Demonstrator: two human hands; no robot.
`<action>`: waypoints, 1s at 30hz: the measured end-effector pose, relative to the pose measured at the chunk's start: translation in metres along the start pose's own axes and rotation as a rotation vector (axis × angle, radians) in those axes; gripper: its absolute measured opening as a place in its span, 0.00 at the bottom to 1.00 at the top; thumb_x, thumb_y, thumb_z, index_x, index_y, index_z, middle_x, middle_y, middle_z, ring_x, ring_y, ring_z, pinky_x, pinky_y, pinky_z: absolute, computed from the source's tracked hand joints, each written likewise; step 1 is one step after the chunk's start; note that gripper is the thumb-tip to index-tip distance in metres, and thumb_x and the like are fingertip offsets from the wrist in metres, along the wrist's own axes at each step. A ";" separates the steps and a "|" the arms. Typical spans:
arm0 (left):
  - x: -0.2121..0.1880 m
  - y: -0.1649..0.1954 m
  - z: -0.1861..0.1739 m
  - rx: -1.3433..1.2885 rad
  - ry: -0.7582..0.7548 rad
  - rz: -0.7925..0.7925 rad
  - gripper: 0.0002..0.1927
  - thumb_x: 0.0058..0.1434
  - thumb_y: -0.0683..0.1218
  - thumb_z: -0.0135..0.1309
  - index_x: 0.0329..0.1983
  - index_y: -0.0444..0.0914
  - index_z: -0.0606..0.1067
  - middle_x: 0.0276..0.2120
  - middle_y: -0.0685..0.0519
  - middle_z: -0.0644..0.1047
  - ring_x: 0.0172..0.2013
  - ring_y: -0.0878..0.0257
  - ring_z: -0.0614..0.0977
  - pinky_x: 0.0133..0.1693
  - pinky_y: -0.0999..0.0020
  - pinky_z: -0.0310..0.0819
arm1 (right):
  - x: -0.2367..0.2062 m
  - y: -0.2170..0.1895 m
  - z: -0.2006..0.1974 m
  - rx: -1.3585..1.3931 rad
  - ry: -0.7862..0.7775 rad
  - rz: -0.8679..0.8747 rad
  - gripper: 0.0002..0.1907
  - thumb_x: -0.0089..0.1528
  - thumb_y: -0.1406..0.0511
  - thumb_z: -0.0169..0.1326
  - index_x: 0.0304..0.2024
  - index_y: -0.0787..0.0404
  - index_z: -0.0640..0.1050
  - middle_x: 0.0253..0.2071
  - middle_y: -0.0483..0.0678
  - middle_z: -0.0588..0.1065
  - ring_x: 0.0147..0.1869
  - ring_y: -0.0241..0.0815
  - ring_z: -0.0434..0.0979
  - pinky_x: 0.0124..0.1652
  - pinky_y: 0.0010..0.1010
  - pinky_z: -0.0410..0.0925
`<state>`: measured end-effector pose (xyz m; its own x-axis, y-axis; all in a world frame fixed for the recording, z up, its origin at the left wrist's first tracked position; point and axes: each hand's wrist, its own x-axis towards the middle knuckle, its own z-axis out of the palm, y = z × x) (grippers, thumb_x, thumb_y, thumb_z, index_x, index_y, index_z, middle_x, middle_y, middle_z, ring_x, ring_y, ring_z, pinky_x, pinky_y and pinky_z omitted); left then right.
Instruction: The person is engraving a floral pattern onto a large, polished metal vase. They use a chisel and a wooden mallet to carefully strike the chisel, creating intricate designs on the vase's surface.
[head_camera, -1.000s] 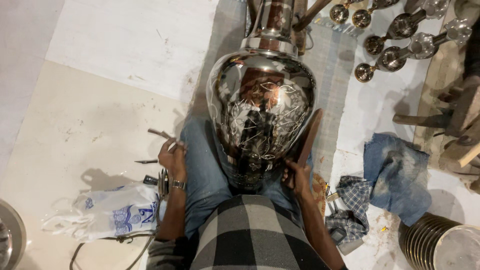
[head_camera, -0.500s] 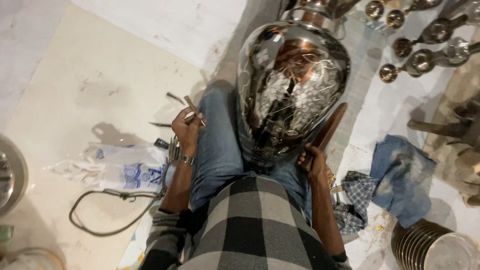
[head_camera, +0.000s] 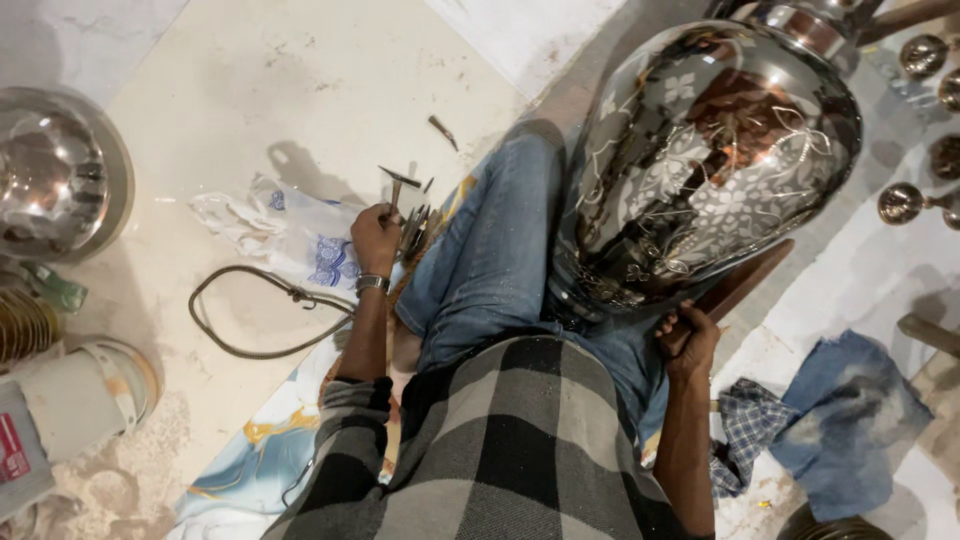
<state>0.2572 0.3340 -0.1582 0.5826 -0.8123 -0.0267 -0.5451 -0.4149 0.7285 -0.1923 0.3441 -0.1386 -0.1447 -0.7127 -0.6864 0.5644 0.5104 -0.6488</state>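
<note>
A person sits on the floor (head_camera: 250, 130) with a large polished metal vessel (head_camera: 705, 165) lying across the lap, its engraved floral belly turned up toward the camera, so the decorated surface faces the worker while the jeans-clad legs (head_camera: 490, 260) cradle its weight. The right hand (head_camera: 687, 340) is at the vessel's lower edge, fingers curled around the end of a dark wooden handle (head_camera: 740, 285) that runs under the vessel's belly; whether it props the vessel or only lies beneath it cannot be told. The left hand (head_camera: 375, 238) reaches out to the side, away from the vessel, its fingers clenched on a thin metal tool (head_camera: 396, 195) above a small cluster of similar tools (head_camera: 415, 225) that lie just beside the left knee, within easy reach. Near them a crumpled white plastic bag (head_camera: 290, 235) and a looped dark cord (head_camera: 265, 315) rest on the floor. A shiny round metal bowl (head_camera: 55, 175) lies well apart at the left edge. On the right, blue and checked rags (head_camera: 830, 425) lie close to the right arm, and small rounded metal pieces (head_camera: 905, 200) sit beyond the vessel.
</note>
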 end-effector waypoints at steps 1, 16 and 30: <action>-0.001 -0.003 -0.001 0.048 0.014 0.004 0.08 0.54 0.41 0.61 0.37 0.39 0.82 0.32 0.46 0.82 0.33 0.51 0.85 0.38 0.59 0.78 | -0.001 0.001 0.001 -0.029 0.016 -0.017 0.06 0.63 0.64 0.52 0.43 0.55 0.72 0.26 0.45 0.68 0.27 0.41 0.68 0.29 0.34 0.66; 0.009 0.010 0.012 0.165 -0.075 0.098 0.11 0.50 0.40 0.61 0.37 0.43 0.83 0.34 0.47 0.83 0.35 0.47 0.83 0.36 0.54 0.77 | -0.006 0.004 0.001 -0.037 0.015 -0.051 0.05 0.64 0.65 0.51 0.42 0.56 0.72 0.25 0.45 0.67 0.27 0.40 0.67 0.29 0.34 0.65; -0.021 0.013 0.029 0.415 -0.100 0.203 0.09 0.42 0.43 0.59 0.28 0.38 0.79 0.33 0.43 0.79 0.33 0.42 0.80 0.37 0.46 0.72 | 0.004 0.001 -0.009 0.064 -0.044 -0.036 0.08 0.63 0.65 0.53 0.44 0.58 0.72 0.26 0.46 0.68 0.28 0.41 0.68 0.30 0.34 0.66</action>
<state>0.2202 0.3336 -0.1677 0.3890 -0.9212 0.0070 -0.8490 -0.3556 0.3909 -0.1996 0.3459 -0.1444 -0.1306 -0.7513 -0.6469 0.6104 0.4533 -0.6496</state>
